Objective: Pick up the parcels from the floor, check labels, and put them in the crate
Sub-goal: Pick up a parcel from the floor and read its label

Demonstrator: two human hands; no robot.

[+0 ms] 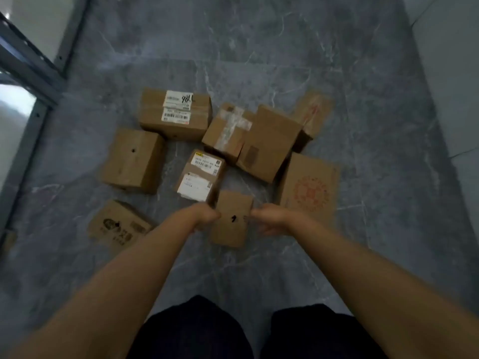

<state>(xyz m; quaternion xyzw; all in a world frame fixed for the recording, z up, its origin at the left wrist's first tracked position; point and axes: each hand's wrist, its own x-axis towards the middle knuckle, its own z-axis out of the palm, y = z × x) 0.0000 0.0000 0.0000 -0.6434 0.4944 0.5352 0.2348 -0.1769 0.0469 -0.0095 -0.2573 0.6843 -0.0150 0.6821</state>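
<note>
Grey marble floor [259, 47] scattered with cardboard parcels, both hands down on the nearest one.

Left hand [204, 213] presses the left edge of the small plain parcel [233, 221], right hand [269, 218] is at its right edge, fingers blurred, so how tightly either closes I cannot tell. That parcel sits nearest the person, touching the double-labelled parcel [201, 174] behind it. Farther back, the "98" labelled box [176, 112]; right of it, the taped parcel [228, 130] against a plain box [269, 143]. Red-printed flat parcel [308, 187] lies just right. Metal shelf frame [28, 63] along the floor's left edge.
</note>
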